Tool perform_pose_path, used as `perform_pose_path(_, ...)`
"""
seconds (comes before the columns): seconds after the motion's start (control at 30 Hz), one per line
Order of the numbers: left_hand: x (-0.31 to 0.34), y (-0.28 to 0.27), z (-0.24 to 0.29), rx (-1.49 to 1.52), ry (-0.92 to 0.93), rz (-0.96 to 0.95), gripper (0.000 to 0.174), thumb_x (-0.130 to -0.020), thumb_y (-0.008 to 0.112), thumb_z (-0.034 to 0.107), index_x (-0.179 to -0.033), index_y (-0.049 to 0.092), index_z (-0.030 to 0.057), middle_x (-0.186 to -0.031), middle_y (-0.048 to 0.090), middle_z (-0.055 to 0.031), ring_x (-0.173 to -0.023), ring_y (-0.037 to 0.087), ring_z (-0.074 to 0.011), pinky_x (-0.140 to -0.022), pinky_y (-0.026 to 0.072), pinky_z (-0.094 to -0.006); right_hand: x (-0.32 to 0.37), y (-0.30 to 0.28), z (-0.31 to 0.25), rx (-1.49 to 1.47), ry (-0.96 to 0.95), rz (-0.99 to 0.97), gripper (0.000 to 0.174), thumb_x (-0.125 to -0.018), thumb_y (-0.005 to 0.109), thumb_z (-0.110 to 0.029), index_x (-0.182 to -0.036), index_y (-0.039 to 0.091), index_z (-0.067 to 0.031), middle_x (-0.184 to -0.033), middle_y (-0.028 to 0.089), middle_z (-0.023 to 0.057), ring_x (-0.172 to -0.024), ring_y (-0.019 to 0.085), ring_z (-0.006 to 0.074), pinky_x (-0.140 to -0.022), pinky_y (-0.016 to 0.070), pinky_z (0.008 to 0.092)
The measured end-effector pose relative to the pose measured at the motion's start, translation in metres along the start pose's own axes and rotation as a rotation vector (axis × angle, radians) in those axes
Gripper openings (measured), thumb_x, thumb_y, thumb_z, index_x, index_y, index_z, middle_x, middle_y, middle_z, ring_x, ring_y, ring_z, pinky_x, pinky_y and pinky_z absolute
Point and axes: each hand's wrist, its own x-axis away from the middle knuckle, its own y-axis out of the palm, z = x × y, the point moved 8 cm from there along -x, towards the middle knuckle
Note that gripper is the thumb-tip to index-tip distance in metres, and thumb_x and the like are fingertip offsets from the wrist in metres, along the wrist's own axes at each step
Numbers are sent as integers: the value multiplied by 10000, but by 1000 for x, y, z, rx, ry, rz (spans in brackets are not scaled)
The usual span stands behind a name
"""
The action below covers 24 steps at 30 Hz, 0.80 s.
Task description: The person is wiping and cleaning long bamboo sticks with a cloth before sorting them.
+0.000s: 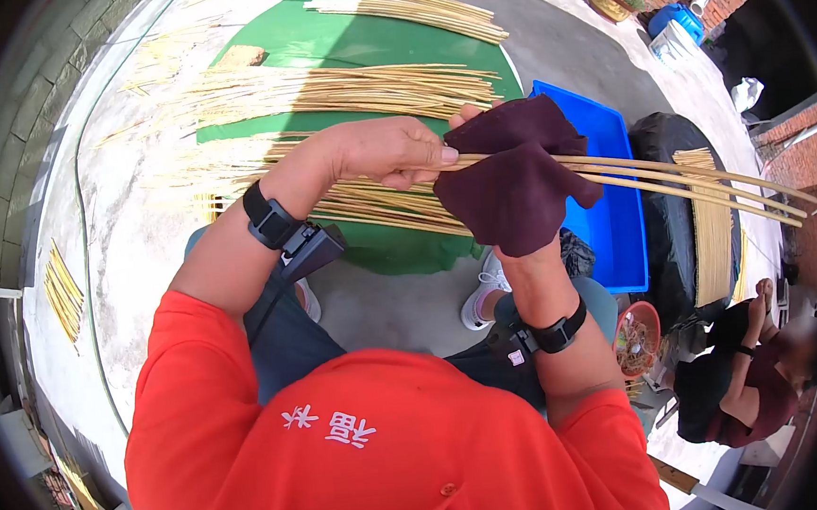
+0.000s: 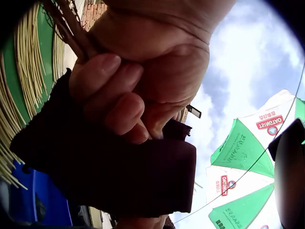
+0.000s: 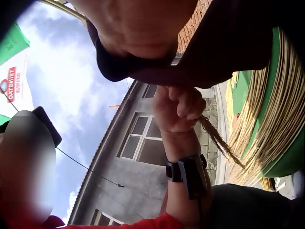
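My left hand (image 1: 392, 152) grips several long, thin pale stalks (image 1: 471, 159), its fingers curled round them in the left wrist view. Loose, feathery ends of the stalks (image 3: 220, 142) hang beyond that hand in the right wrist view. A dark purple cloth (image 1: 517, 186) is folded over the stalks just right of the left hand. My right hand (image 3: 138, 28) holds the cloth around them from beneath, its palm and most fingers hidden by the fabric. From the cloth, the stalks' bare ends stretch out to the right.
Bundles of similar stalks (image 1: 349, 87) lie across a green round surface (image 1: 280, 37) ahead. To the right stand a blue tray (image 1: 620, 231) and a black-covered stack (image 1: 666, 142) bearing more stalks. Another person (image 1: 758, 373) sits at the far right, near a red bowl (image 1: 637, 338).
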Motion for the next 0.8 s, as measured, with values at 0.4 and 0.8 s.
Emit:
perform_pose_path(0.4,26,0,33,-1271,495,821,203,-775,588,220,-891,515,70,-728,553,-91,-677,550,-287,-558,429,-365,-21,-63,-17,127,-41,178,320,-885,440,-205,-1137,440,-8,-1118,515,113,-999,509,208,-863,427,342)
perform_pose_path(0.8,20,-40,-9,-767,53,466,479,-862,420,470,-644,501,51,-538,479,-93,-542,504,-239,-518,382,-343,-20,-60,3,-266,97,256,349,-828,547,-264,-1012,476,24,-948,565,168,-832,571,248,-741,486,350)
